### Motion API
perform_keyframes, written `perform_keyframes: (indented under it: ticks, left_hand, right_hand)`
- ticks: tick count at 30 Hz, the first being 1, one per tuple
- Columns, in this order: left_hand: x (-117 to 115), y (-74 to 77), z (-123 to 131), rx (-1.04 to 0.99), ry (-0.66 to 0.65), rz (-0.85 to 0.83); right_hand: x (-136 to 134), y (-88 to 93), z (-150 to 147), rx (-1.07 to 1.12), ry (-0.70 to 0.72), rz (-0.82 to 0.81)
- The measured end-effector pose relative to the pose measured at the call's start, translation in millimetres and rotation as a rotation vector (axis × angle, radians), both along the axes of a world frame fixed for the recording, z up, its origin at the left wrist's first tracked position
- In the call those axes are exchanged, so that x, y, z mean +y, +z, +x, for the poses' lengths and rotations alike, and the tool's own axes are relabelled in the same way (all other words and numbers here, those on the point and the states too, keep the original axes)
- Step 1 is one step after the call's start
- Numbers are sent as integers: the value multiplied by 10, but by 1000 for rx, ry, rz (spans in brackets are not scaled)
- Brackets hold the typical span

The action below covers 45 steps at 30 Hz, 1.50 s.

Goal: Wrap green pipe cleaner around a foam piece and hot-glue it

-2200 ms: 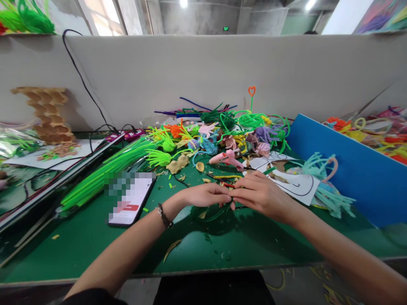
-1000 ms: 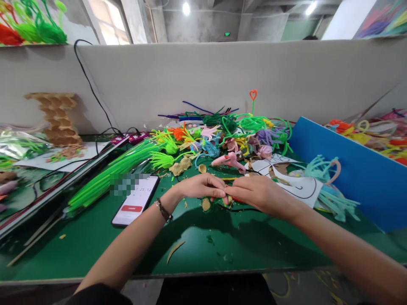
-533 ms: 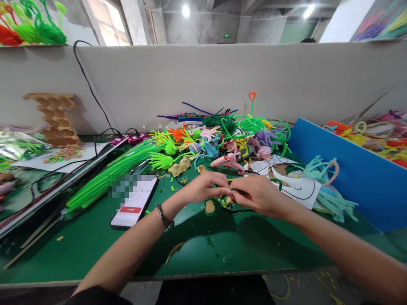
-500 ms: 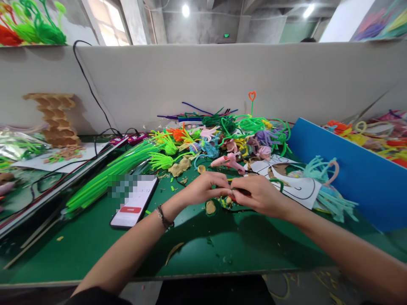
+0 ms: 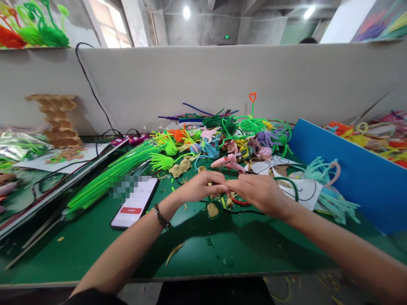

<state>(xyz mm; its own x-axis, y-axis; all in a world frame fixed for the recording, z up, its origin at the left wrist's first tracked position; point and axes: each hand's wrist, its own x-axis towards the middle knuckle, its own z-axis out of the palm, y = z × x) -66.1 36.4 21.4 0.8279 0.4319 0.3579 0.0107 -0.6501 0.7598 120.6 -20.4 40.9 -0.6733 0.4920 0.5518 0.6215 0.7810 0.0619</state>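
My left hand [image 5: 203, 186] and my right hand [image 5: 262, 195] meet fingertip to fingertip above the table, both closed in a pinch. From behind my right hand a dark green pipe cleaner [image 5: 296, 188] curves out to the right; its other end is hidden among my fingers. Just below my fingers lie a red curved piece [image 5: 240, 202] and a tan lump [image 5: 212, 209] on the green table [image 5: 248, 254]. Beyond my hands rests a pink glue gun [image 5: 229, 162].
Behind lies a heap of pipe-cleaner flowers [image 5: 210, 148]. To the left are a bundle of green pipe cleaners [image 5: 111, 180] and a phone [image 5: 135, 203]. A blue board [image 5: 343, 173] stands on the right, beside paper sheets [image 5: 305, 190] and a pale teal tassel-like piece [image 5: 337, 203].
My right fingers have straightened and lie flatter. The green pipe cleaner now sticks out farther to the right, and more of the red curved piece shows under my hands.
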Motion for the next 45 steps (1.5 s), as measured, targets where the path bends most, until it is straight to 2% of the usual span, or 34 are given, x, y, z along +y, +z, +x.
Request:
perform_keyframes:
  ticks: [2,4,7,9,11,16,17,19,22,26,28,31,35,37,39,43,45]
  left_hand:
    - [18,21,-10,50,-40,-62]
    - [13,50,-17,78,-25,-49]
    - [-30,97,-22,91,64,104]
    - [-75,115,-22,94,142,236]
    - [-122,116,-17,110,217,374]
    - [-203,116,-4,218,380,768]
    - [-208,132,-6,217,389,787]
    - [-210,186,-20,180,348,708]
    - [-205,296,-58,102,216,443]
    - [-202,384,-102,70,126,221]
    - [-194,382,-109,76,97,168]
    - [-184,359,-110,81,66,132]
    - [-220,355,-109,70,91,206]
    - [-264,358,-101,89,148,325]
    - [-319,350,-84,139,225,478]
    - [-420,315,-48,255,419,909]
    - [-439,306,-48,281,463,1039]
  right_hand:
    - [1,13,20,-136,1,248]
    - [-4,24,15,-191,-34,383]
    - [-9,24,-13,-206,-94,466]
    - [-5,21,-30,-199,-141,420]
    - [4,29,-43,-151,-179,229]
    - [26,109,-59,147,-207,-657]
    - [29,126,-57,209,-198,-768]
    - [31,152,-43,279,-168,-866]
    - [28,178,-6,213,-86,-791]
    - [24,196,39,59,77,-447]
    - [26,198,53,13,121,-299]
    - [33,195,66,-29,149,-162]
    - [18,185,44,-6,159,-126]
    - [-10,182,0,54,127,-210]
    - [-46,180,-66,164,57,-378]
    - [-102,164,-208,562,-96,-925]
    - [-112,155,-242,713,-125,-1110]
